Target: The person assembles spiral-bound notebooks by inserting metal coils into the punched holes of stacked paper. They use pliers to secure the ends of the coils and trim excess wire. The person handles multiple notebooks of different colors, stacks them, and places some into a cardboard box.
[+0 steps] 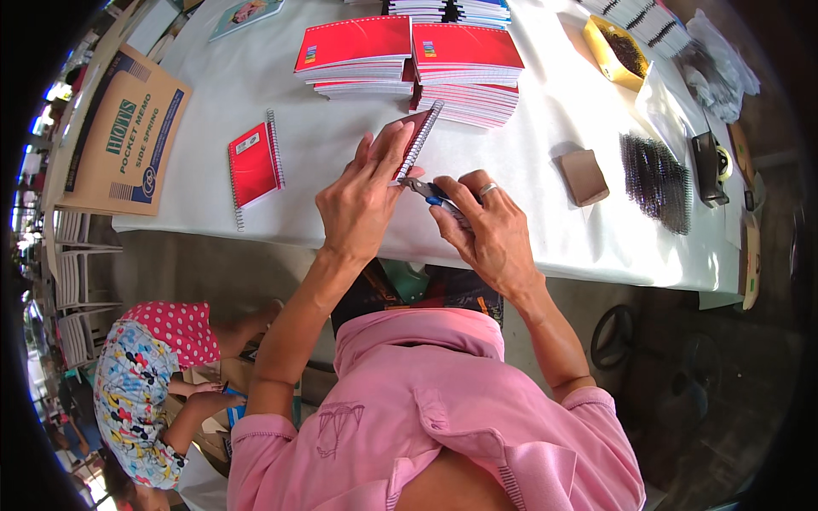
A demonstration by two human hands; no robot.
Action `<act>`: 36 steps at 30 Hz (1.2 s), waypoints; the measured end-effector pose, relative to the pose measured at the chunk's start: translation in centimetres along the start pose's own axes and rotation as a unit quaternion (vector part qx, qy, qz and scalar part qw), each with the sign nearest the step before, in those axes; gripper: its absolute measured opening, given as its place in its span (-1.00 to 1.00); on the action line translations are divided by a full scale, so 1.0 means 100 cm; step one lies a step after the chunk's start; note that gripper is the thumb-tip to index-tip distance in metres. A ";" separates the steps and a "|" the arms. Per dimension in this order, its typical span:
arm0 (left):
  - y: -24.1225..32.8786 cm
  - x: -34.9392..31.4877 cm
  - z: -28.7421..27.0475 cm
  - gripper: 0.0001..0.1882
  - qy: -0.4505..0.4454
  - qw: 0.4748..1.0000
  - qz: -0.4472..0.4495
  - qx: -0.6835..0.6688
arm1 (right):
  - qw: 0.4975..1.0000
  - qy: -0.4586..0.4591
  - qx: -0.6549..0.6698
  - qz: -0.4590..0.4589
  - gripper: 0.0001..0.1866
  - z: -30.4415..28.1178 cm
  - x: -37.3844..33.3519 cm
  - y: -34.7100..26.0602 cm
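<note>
My left hand (365, 194) is closed on a small red spiral notebook (421, 128), tilted up so its wire coil faces right. In my right hand (492, 223) is a pair of pliers (433, 192) with blue and grey handles. The jaws touch the lower end of the notebook's coil, near my left fingertips. Part of the notebook is hidden behind my left hand. Just beyond it stand two stacks of red notebooks (467, 48) (356, 43). Left of my hands, another red spiral notebook (254, 165) lies on the white-covered table (204, 102).
A cardboard box (128, 132) stands at the left. On the right are a brown block (584, 177), a pile of black wire coils (656, 182), a tape dispenser (709, 169) and a yellow container (615, 53). Another person (141, 375) bends down at the lower left.
</note>
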State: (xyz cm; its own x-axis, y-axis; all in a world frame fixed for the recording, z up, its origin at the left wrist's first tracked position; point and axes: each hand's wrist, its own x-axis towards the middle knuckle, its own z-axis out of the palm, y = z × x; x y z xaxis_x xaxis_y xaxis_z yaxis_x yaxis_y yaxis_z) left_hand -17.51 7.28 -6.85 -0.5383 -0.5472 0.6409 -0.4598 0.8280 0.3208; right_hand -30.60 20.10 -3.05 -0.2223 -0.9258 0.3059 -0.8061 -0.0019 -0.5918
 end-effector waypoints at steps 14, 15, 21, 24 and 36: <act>-0.091 -0.029 -0.075 -0.35 0.033 0.977 -0.046 0.204 | 0.980 -0.062 -0.186 0.045 -0.72 -0.010 -0.010 0.079; -0.107 -0.034 -0.079 -0.32 0.021 0.971 -0.059 0.229 | 0.965 -0.037 -0.261 0.000 -0.70 -0.005 -0.013 0.086; -0.150 -0.077 -0.098 -0.08 -0.220 0.947 -0.171 0.162 | 0.970 0.207 -0.110 -0.067 -0.64 -0.032 0.041 0.081; -0.134 -0.058 -0.109 -0.11 -0.137 0.965 -0.128 0.182 | 0.964 0.249 -0.083 0.038 -0.55 -0.062 0.112 0.083; -0.041 0.012 -0.122 -0.23 -0.038 0.990 -0.082 -0.111 | 0.972 0.103 0.171 0.123 -0.63 -0.130 0.148 0.061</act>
State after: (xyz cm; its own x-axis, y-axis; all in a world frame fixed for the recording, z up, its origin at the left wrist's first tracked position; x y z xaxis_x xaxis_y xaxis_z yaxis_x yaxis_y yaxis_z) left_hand -7.65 4.72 1.08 -0.5243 -0.6777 0.5157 -0.3831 0.7285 0.5679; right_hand -45.95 11.29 7.53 -0.5189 -0.8191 0.2447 -0.4926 0.0526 -0.8687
